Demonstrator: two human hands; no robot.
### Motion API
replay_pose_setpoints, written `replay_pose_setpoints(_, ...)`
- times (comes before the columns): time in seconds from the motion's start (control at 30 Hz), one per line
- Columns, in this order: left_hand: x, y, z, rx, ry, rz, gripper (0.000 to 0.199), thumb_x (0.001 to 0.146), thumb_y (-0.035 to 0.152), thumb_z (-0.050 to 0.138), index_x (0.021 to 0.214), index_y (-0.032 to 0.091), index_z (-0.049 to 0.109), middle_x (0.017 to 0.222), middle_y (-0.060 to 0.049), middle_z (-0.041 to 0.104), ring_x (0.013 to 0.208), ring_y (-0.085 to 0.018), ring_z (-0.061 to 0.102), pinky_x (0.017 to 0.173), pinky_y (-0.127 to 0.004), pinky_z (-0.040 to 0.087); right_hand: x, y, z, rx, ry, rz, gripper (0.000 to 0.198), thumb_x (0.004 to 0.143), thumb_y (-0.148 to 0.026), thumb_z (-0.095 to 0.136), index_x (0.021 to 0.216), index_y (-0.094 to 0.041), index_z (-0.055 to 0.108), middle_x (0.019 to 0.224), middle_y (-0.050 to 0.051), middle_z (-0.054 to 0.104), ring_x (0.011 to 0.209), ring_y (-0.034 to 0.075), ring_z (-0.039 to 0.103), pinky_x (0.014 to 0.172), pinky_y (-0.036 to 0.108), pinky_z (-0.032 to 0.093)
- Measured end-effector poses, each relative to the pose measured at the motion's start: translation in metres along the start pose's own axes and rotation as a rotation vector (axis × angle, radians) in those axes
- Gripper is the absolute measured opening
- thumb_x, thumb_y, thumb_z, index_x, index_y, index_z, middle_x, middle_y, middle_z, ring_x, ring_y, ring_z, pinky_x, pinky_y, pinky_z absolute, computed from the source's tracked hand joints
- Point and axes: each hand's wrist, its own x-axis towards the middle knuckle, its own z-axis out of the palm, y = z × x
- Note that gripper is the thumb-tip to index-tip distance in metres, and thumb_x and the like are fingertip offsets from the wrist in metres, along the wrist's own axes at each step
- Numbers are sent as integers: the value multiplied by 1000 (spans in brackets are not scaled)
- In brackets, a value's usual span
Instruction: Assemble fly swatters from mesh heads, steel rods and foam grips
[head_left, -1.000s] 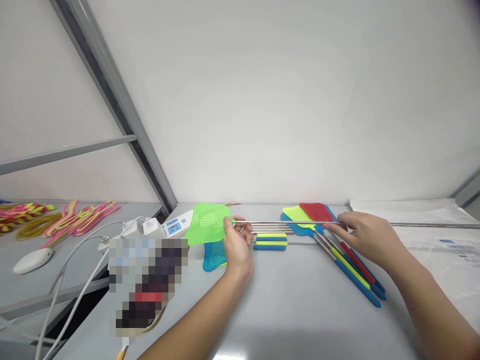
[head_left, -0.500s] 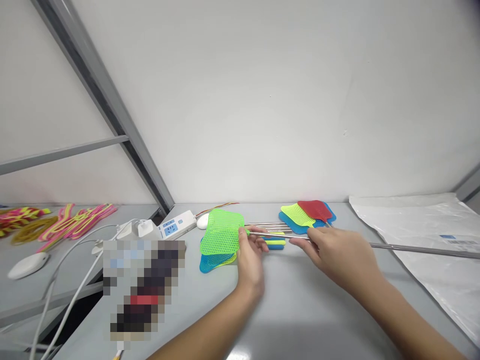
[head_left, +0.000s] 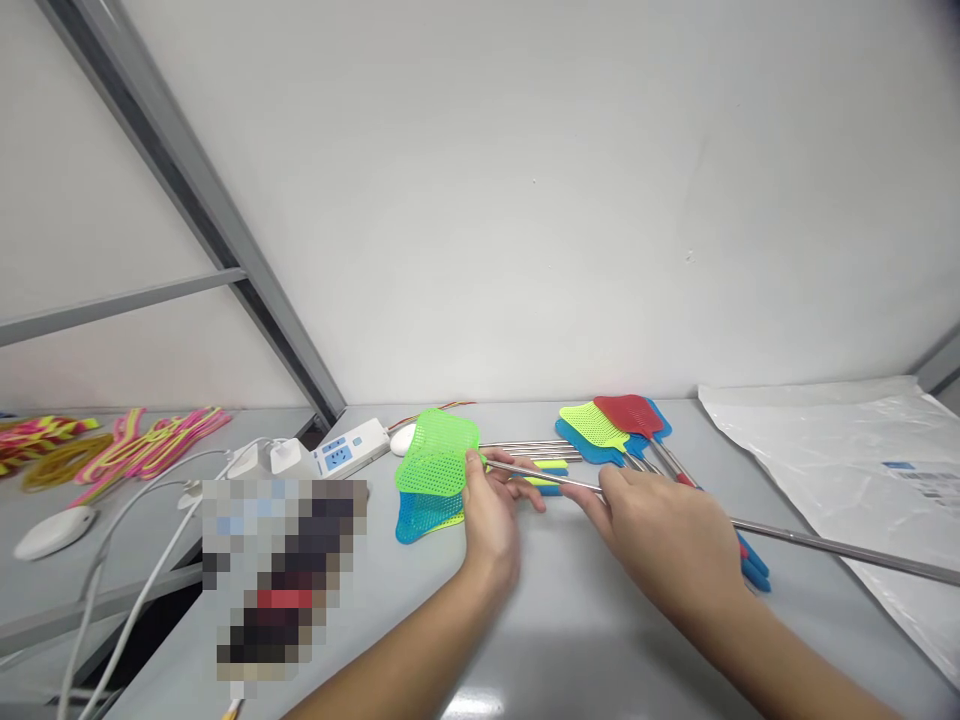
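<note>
A green fly swatter (head_left: 439, 452) with a long metal telescopic rod is held between both hands. My left hand (head_left: 491, 510) pinches it at the neck, just beside the perforated head, with the other fingers loosely spread. Farther along, my right hand (head_left: 660, 520) is closed around the rod, which runs on past it to the right edge of view. Beneath the green head lies a blue swatter head (head_left: 420, 517) with a yellow one partly hidden. Behind my right hand is a pile of swatters with a red head (head_left: 628, 414), a yellow head (head_left: 592, 426) and blue ones.
A white power strip (head_left: 351, 450) with plugs and cables sits at left, near a white mouse-like object (head_left: 403, 440). A plastic bag (head_left: 840, 450) covers the right side. Pink-yellow straps (head_left: 161, 440) lie on the left table. A pixelated patch hides something in front.
The rod's right end has tilted downward, and my right hand has shifted slightly down and left. Handles of the swatters behind it have come into view.
</note>
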Motion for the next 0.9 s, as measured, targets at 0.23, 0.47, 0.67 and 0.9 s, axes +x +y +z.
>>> replay_pose_setpoints(0.23, 29, 35, -4, -131, 121, -12, 26, 94, 38, 33, 78, 19, 43, 70, -5, 69, 34, -8, 49, 57, -26, 49, 4, -3, 13, 109, -83, -103, 33, 96, -40, 41, 74, -20, 57, 66, 4, 64, 58, 18, 59, 47, 29, 20)
replay_pose_setpoints(0.47, 67, 76, -34, -223, 322, 166, 29, 94, 32, 27, 74, 19, 44, 59, 1, 65, 23, -3, 23, 54, -23, 45, 7, 25, 13, 241, -236, -44, 36, 97, -42, 37, 72, -22, 52, 62, 0, 62, 49, 15, 51, 45, 27, 18)
replay_pose_setpoints(0.67, 69, 69, -36, -183, 311, 252, 31, 93, 39, 31, 73, 19, 43, 58, 0, 62, 29, -4, 26, 42, -20, 31, 6, 34, 22, 252, -239, -95, 36, 98, -42, 33, 77, -23, 55, 61, 0, 63, 48, 15, 50, 46, 27, 17)
replay_pose_setpoints(0.9, 56, 49, -26, -124, 353, 265, 34, 91, 45, 35, 69, 20, 41, 86, -6, 71, 47, -8, 48, 52, -22, 40, 4, 46, 26, 152, -178, -142, 34, 98, -39, 34, 78, -22, 54, 61, 1, 63, 46, 16, 49, 48, 28, 15)
